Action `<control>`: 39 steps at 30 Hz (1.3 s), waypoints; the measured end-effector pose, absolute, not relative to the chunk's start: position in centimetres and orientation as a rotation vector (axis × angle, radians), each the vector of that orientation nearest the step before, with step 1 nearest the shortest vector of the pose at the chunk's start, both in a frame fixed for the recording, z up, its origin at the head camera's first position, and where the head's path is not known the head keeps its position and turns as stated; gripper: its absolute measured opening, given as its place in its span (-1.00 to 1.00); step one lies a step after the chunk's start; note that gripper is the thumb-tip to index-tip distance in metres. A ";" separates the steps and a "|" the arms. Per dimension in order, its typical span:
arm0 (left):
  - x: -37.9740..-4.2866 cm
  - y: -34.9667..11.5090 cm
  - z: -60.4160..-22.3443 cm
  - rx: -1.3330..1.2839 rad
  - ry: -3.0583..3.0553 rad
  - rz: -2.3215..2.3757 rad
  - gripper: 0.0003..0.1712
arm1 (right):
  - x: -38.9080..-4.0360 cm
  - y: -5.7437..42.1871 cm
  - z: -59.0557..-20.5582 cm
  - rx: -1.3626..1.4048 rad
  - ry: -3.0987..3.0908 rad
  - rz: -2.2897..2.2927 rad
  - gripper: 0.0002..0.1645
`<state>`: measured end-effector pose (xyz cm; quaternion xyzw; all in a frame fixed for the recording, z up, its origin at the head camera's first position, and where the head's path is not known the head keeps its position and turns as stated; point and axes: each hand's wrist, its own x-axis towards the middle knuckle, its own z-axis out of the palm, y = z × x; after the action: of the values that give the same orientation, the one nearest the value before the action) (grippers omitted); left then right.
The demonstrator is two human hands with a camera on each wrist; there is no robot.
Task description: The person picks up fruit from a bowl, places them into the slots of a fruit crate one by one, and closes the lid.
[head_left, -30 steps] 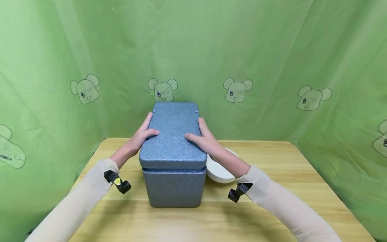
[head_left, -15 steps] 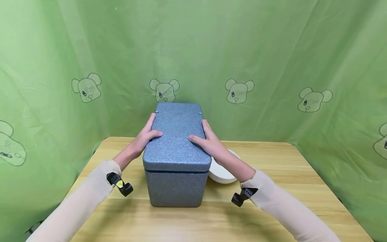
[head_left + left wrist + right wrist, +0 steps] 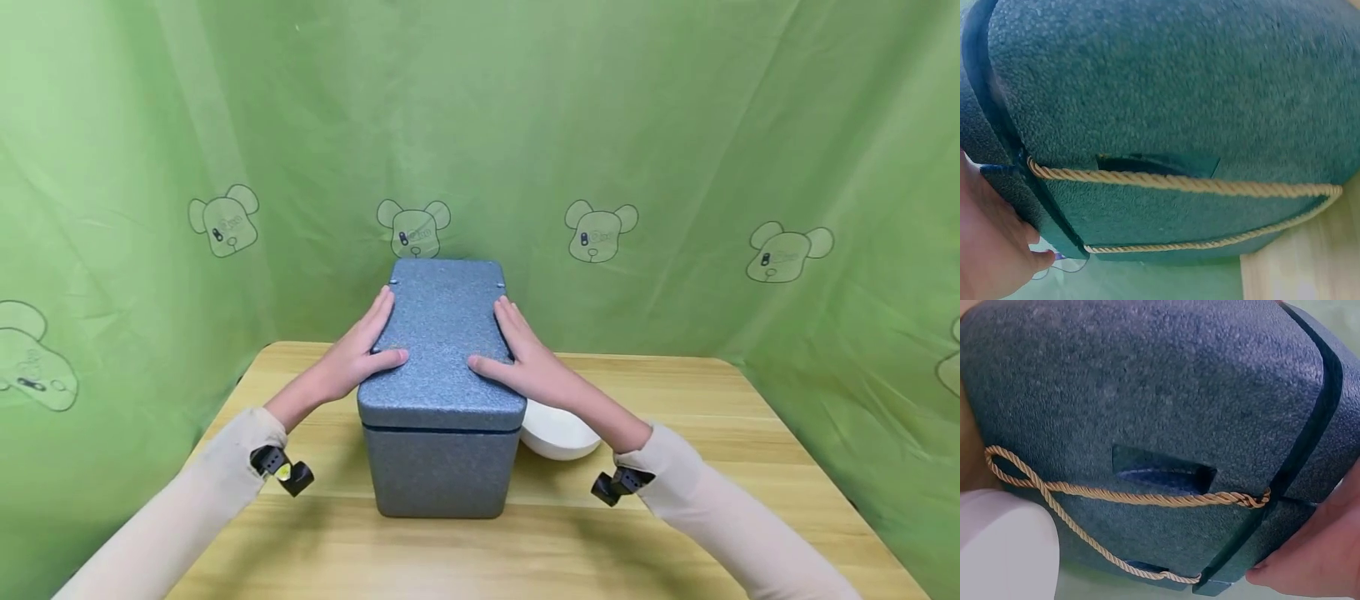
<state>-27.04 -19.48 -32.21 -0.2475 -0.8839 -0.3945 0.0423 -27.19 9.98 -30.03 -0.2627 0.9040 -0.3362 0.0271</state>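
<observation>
A grey-blue foam cooler box stands on the table with its lid on top. A thin dark seam runs between lid and box at the front. My left hand rests on the lid's left edge, its thumb on the top face and its straight fingers along the side. On the right edge my right hand lies much the same way. Twisted tan ropes hang down both sides: the left rope in the left wrist view, the right rope in the right wrist view. Each side has a recessed slot.
A white bowl stands right beside the box, partly hidden by the right forearm. The wooden table ends at a green curtain printed with bear heads, which surrounds its back and sides.
The front gap under the lid has narrowed. Both thumbs have slid nearer the front of the lid, and the fingers have come up flatter along its edges. The view has shifted slightly.
</observation>
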 end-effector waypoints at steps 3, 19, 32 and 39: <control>-26.8 -19.5 -32.1 -0.750 -2.753 -1.077 0.07 | -27.1 10.1 -30.2 -0.810 2.813 -0.996 0.21; -26.1 -19.3 -31.7 -0.737 -2.795 -0.721 0.08 | -26.2 10.1 -30.8 -0.859 2.998 -0.815 0.24; -27.9 -19.4 -32.3 -0.854 -2.652 -0.759 -0.14 | -28.0 10.8 -29.6 -0.972 2.971 -0.529 0.21; -31.2 -20.1 -33.7 -1.019 -2.481 -0.983 -0.29 | -31.6 11.7 -30.5 -1.129 2.907 -0.592 0.11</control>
<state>-31.21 -20.10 -33.67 -0.3531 -0.8598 -0.3405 0.1420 -31.63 11.71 -30.51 -0.3557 0.9157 -0.1864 -0.0164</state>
